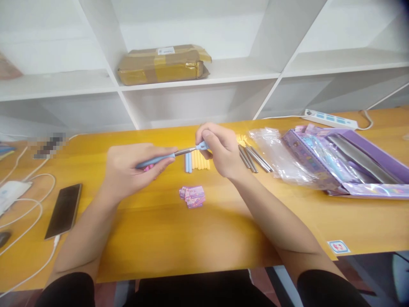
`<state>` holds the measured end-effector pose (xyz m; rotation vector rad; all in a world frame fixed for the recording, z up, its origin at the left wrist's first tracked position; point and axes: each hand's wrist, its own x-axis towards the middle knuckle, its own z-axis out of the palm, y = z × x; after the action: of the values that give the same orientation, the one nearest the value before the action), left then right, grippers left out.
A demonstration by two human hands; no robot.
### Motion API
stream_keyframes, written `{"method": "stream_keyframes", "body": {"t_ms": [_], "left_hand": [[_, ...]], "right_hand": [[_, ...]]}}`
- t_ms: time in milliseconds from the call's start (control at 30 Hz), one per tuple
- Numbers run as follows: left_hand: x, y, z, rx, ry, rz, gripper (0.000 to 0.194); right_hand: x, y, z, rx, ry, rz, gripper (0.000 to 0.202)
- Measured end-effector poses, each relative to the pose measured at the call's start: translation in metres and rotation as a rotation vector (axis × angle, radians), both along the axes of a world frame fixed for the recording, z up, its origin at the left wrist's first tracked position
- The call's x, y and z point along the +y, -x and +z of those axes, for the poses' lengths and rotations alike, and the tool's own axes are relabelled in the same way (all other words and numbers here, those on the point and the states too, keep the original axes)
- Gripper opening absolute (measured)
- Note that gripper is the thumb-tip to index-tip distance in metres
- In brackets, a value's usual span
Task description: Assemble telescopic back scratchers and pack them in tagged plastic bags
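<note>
Above the table, my left hand [131,168] is closed around the blue handle [156,160] of a thin tool with a metal shaft [185,151]. My right hand [220,147] pinches the light blue end piece [202,146] at the shaft's other end; this piece shows a small hole, and the fingers hide part of it. Below and behind the hands lie blue sticks [188,163] and several yellow sticks [201,160]. Right of them are several metal rods [255,158] with yellow ends. Small purple printed cards [193,197] lie nearer to me. Something pink shows under my left hand.
A clear plastic bag [277,155] and an open purple box [348,189] with packets stand at the right. A phone [64,211] with white cables is at the left. A power strip [330,119] lies behind, below shelves bearing a taped parcel [162,66].
</note>
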<state>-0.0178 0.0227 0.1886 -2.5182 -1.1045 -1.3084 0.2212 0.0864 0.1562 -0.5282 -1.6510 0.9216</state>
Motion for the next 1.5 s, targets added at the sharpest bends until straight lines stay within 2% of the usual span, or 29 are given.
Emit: {"method": "stream_keyframes", "body": {"t_ms": [367, 500, 567, 667, 733, 767, 833, 933, 1100, 1200, 1300, 1400, 1500], "left_hand": [[-0.004, -0.003, -0.002, 0.018, 0.021, -0.007, 0.018], [-0.003, 0.002, 0.003, 0.029, 0.010, 0.000, 0.017], [-0.001, 0.008, 0.008, 0.029, 0.035, 0.013, 0.017], [0.000, 0.017, 0.014, 0.049, 0.083, 0.028, 0.021], [0.001, 0.021, 0.015, 0.094, 0.093, 0.044, 0.025], [0.002, 0.023, 0.014, 0.118, 0.092, 0.054, 0.026], [0.004, 0.024, 0.012, 0.168, 0.088, 0.073, 0.027], [0.008, 0.022, 0.006, 0.263, 0.056, 0.106, 0.025], [0.010, 0.015, 0.000, 0.408, -0.066, 0.171, 0.029], [0.011, 0.016, -0.002, 0.448, -0.097, 0.148, 0.036], [0.011, 0.019, -0.002, 0.464, -0.089, 0.119, 0.040], [0.010, 0.020, -0.002, 0.446, -0.078, 0.118, 0.035], [0.009, 0.018, -0.002, 0.419, -0.088, 0.147, 0.029]], "right_hand": [[-0.006, 0.005, -0.002, 0.008, 0.013, -0.020, 0.032], [-0.008, 0.003, 0.005, -0.068, -0.034, -0.044, 0.035], [-0.008, -0.004, 0.012, -0.170, -0.084, -0.041, 0.037], [-0.006, -0.019, 0.023, -0.388, -0.212, -0.041, 0.026], [-0.003, -0.029, 0.027, -0.521, -0.336, -0.061, 0.031], [-0.002, -0.032, 0.028, -0.562, -0.404, -0.083, 0.033], [0.001, -0.035, 0.027, -0.597, -0.523, -0.149, 0.022], [0.002, -0.032, 0.021, -0.647, -0.628, -0.262, 0.019], [0.000, -0.025, 0.016, -0.756, -0.647, -0.346, 0.021], [-0.002, -0.026, 0.019, -0.768, -0.646, -0.295, 0.021], [-0.005, -0.028, 0.024, -0.767, -0.578, -0.225, 0.015], [-0.006, -0.027, 0.024, -0.735, -0.561, -0.234, 0.012], [-0.006, -0.024, 0.020, -0.711, -0.635, -0.284, 0.016]]}}
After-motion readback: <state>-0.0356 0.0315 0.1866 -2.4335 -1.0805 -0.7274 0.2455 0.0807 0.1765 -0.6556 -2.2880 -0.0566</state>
